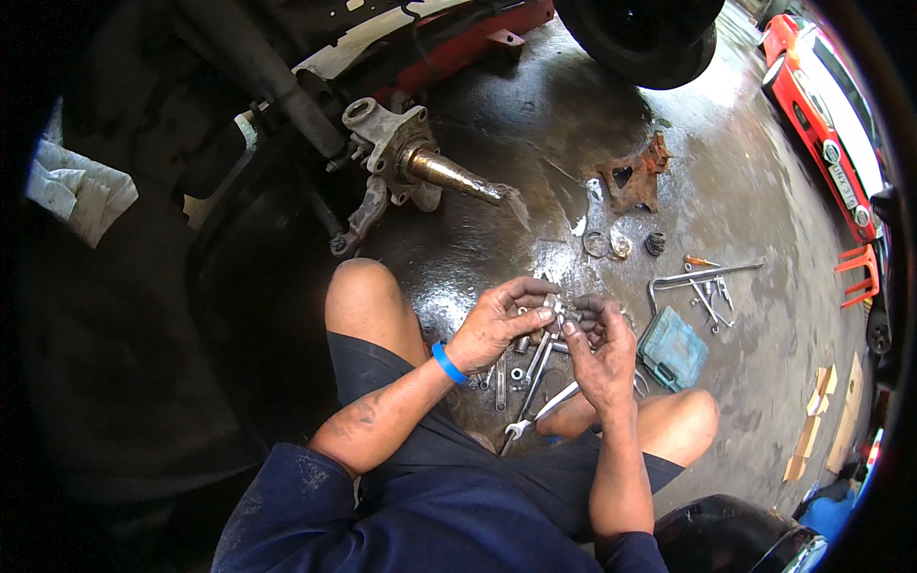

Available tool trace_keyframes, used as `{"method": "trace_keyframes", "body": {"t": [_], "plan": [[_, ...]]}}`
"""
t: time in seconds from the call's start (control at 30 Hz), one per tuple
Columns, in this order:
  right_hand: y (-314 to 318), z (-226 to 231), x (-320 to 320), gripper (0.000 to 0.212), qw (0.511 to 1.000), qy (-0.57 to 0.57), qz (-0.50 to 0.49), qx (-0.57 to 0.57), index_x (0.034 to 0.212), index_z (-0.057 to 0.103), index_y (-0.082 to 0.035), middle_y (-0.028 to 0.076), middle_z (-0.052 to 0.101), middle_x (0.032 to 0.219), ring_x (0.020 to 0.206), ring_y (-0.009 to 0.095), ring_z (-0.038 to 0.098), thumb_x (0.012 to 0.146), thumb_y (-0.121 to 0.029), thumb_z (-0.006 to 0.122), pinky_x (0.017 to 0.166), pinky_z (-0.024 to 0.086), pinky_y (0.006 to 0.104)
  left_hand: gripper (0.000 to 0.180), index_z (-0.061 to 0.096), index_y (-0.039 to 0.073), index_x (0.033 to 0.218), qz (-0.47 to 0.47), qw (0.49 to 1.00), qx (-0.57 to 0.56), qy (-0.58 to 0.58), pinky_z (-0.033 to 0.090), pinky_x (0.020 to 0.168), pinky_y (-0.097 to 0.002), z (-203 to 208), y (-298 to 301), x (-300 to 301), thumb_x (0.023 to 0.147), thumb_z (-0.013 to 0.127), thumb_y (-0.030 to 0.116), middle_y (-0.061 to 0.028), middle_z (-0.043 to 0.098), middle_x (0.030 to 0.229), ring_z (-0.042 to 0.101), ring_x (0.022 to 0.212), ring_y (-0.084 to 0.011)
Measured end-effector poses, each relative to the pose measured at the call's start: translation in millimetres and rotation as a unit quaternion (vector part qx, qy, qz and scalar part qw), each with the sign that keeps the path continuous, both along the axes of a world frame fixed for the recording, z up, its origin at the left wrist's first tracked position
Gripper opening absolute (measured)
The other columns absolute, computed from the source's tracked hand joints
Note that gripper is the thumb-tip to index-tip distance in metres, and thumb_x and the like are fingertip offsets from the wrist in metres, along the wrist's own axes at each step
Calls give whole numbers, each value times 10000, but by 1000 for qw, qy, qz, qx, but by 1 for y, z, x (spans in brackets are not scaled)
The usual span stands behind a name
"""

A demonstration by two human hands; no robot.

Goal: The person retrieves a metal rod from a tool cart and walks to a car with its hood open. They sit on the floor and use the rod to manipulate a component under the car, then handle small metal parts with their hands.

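Note:
My left hand (pixel 504 323), with a blue wristband (pixel 448 364), and my right hand (pixel 602 351) meet over the floor between my knees. Their fingertips pinch a small shiny metal part (pixel 557 307) from both sides. Its exact kind is too small to make out. Below it lie several wrenches and sockets, among them an open-end wrench (pixel 518 430) and a small wrench (pixel 501 384). Ahead and to the left a greasy wheel spindle (pixel 457 176) juts from its steering knuckle (pixel 374 129).
A rusty bracket (pixel 634 180), a ring-ended metal piece (pixel 595 222) and a black ribbed cap (pixel 654 244) lie on the wet floor ahead. A teal tool case (pixel 674 349) sits beside my right knee, with a long bent bar (pixel 702 277) beyond it. A red car (pixel 827 134) stands far right.

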State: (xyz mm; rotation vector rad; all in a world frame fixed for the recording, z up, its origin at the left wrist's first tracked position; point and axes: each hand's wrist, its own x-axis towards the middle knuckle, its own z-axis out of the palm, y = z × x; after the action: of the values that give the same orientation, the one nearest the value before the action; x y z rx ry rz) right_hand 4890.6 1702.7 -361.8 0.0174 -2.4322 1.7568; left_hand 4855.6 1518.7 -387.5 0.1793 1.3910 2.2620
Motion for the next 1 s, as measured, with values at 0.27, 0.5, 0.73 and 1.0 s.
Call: {"method": "trace_keyframes", "body": {"t": [0.27, 0.5, 0.73, 1.0], "plan": [[3, 6, 0, 241, 993, 37, 22, 107, 1041, 622, 27, 92, 665, 879, 709, 131, 625, 808, 35, 678, 658, 510, 267, 408, 565, 46, 1285, -10, 999, -30, -2, 467, 745, -211, 7, 1, 2, 908, 685, 143, -40, 668, 1088, 598, 942, -72], [6, 1, -2, 238, 987, 91, 42, 128, 1022, 604, 18, 128, 650, 863, 729, 220, 644, 801, 9, 692, 658, 522, 324, 410, 548, 25, 1281, -11, 999, -22, -23, 425, 691, -188, 12, 4, 2, 908, 671, 142, -35, 660, 1078, 568, 895, -52], [4, -2, 1, 194, 990, 63, 35, 125, 1009, 588, 22, 136, 650, 824, 692, 231, 655, 833, 0, 664, 629, 522, 334, 389, 554, 14, 1262, -22, 998, -50, -11, 411, 664, -190, 12, 5, 2, 933, 652, 197, -34, 654, 1063, 567, 880, -56], [2, 1, -1, 166, 980, 133, 13, 148, 1011, 588, 21, 144, 640, 807, 674, 235, 653, 859, -12, 647, 603, 503, 338, 432, 576, -1, 1229, -111, 983, -19, -144, 389, 610, -192, 1, -7, -4, 1002, 549, 366, -46, 630, 1041, 549, 781, -85]]}}
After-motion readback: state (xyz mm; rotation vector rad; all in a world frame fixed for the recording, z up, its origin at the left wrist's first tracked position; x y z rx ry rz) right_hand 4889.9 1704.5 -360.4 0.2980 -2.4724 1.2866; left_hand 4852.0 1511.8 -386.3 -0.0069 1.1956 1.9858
